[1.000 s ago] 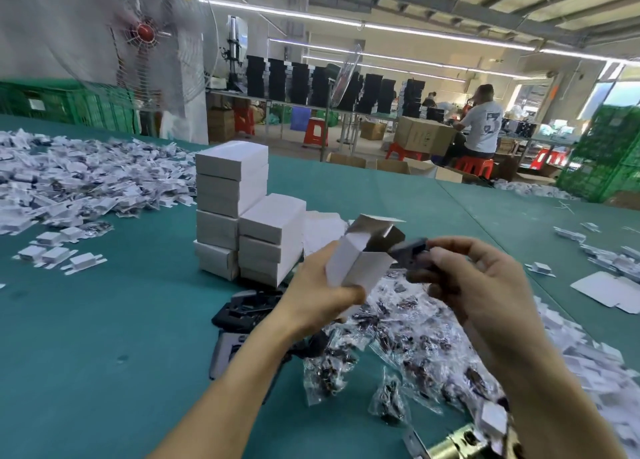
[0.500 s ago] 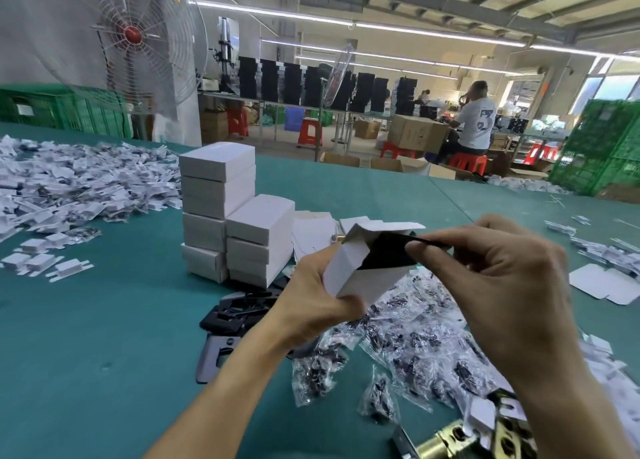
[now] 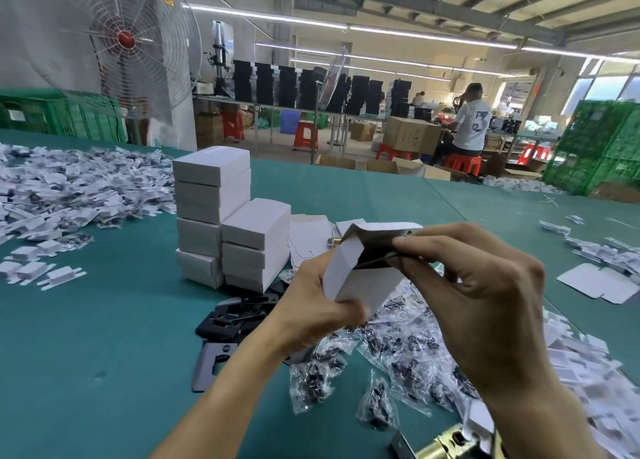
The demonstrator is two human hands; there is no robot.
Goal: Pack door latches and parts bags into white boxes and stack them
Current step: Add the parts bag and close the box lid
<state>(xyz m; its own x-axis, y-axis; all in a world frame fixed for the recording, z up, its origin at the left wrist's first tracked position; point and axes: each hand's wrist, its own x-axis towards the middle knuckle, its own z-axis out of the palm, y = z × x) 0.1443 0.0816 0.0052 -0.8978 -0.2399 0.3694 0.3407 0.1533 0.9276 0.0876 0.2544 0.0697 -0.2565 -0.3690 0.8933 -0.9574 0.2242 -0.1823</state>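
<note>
Forearms come in from below; left hand wraps the white box, right hand sits knuckles-up, fingertips pinching a dark part at its mouth.

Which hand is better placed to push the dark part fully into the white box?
Probably the right hand: its fingers pinch the dark part at the open end, while the left hand grips the white box.

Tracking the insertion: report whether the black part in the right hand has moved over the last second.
Yes. The black part has slid leftward, toward the stack of white boxes, and into the open box that the left hand holds.
</note>
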